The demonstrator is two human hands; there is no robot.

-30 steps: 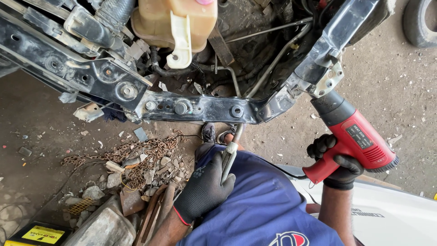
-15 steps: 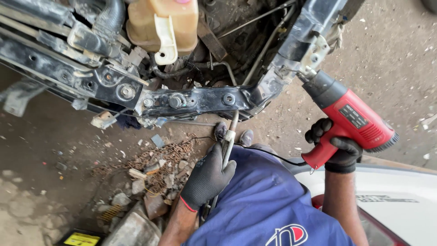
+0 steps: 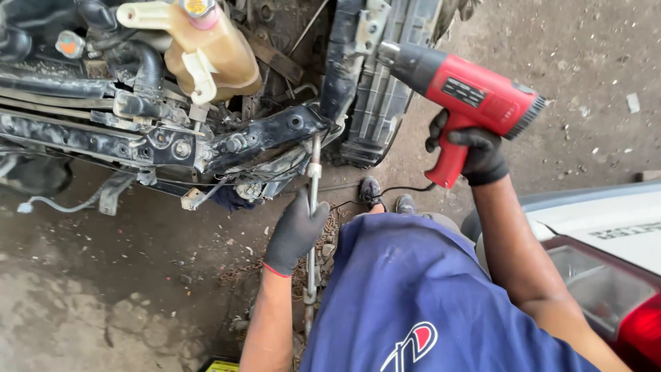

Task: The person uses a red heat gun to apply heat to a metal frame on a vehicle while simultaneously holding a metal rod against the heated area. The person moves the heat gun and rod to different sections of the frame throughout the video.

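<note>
Count: 2 gloved hands, 1 heat gun, 1 long metal rod, 1 coolant tank, 2 shoes. Left hand (image 3: 297, 231) in black glove, closed round the metal rod (image 3: 312, 207) approx mid-length; rod stands near upright, top end touching the black front crossmember (image 3: 265, 134) of the stripped vehicle frame, lower end down by the ground near person's knee. Right hand (image 3: 468, 148) in black glove, closed on the grip of the red heat gun (image 3: 468, 89); black nozzle pointing left at the upright black bracket (image 3: 348, 62) w/ radiator (image 3: 379, 103) just behind. Surface: bare dirt/concrete ground (image 3: 124, 275), stained, small debris pile beside rod. Outdoor or open workshop, cannot tell which. White car body w/ red tail lamp (image 3: 620, 303) at right edge. Container: translucent yellowish coolant tank (image 3: 206, 52), capped, contents not visible. Shoes (image 3: 385, 196) below the frame
</note>
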